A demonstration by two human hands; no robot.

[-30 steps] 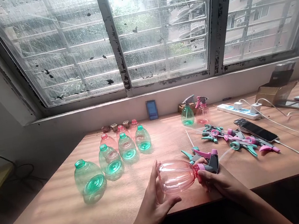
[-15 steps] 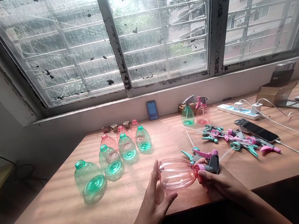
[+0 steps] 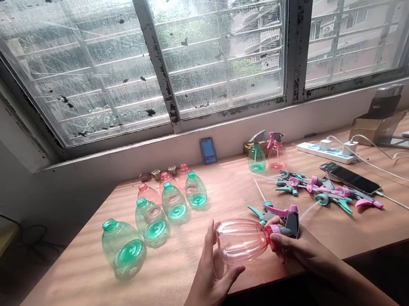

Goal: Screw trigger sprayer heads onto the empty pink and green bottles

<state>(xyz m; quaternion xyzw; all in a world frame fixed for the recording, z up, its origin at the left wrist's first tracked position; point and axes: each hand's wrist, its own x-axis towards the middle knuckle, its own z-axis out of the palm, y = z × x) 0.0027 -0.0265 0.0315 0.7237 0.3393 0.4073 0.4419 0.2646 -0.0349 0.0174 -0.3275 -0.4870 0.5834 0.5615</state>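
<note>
A clear pink spray bottle [image 3: 242, 241] lies sideways between my hands near the table's front edge. Its spray head [image 3: 291, 222] is grey with a pink trigger and collar, and points right. My left hand [image 3: 212, 270] cups the rounded base, with the thumb along the near side. At the neck, the fingers of my right hand [image 3: 286, 242] are closed around the pink collar, partly hiding it. Just behind the bottle lies a loose teal spray head [image 3: 262, 212]. Several more pink and teal spray heads [image 3: 322, 188] are piled to the right.
Several green bottles [image 3: 154, 223] without heads stand at left, with pink bottles [image 3: 165, 178] behind. A green spray bottle [image 3: 256, 157] and a second pink spray bottle [image 3: 277, 157] stand near the wall. A phone [image 3: 350, 178], white cables and a power strip [image 3: 326, 151] occupy the right side.
The bottle and both hands stay almost where they were. My left hand and the bottle's base have shifted very slightly.
</note>
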